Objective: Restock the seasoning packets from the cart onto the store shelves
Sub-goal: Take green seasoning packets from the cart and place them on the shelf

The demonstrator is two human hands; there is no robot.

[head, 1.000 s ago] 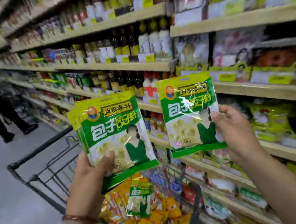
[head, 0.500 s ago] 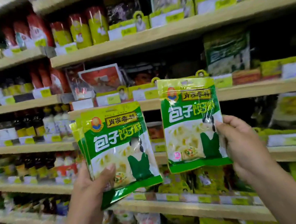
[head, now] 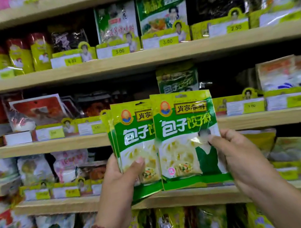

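My left hand (head: pixel 122 176) grips a small stack of green-and-white seasoning packets (head: pixel 133 135), thumb across the front. My right hand (head: pixel 241 159) pinches one more green packet (head: pixel 185 139) by its right edge; this packet overlaps the right side of the left stack. Both are held upright in front of the wooden shelves. A matching green packet (head: pixel 177 79) stands on the middle shelf (head: pixel 54 145), just above and behind the ones I hold. The cart is out of view.
Wooden shelves fill the view, stocked with packets in red, green and dark wrappers behind yellow price-tag holders (head: pixel 167 41). A dark gap (head: pixel 227 77) lies to the right of the standing green packet. Red pouches (head: pixel 36 109) lean at the left.
The view has swung up and right from the cart to the shelves. My two hands have come together, so the right packet now overlaps the left stack.
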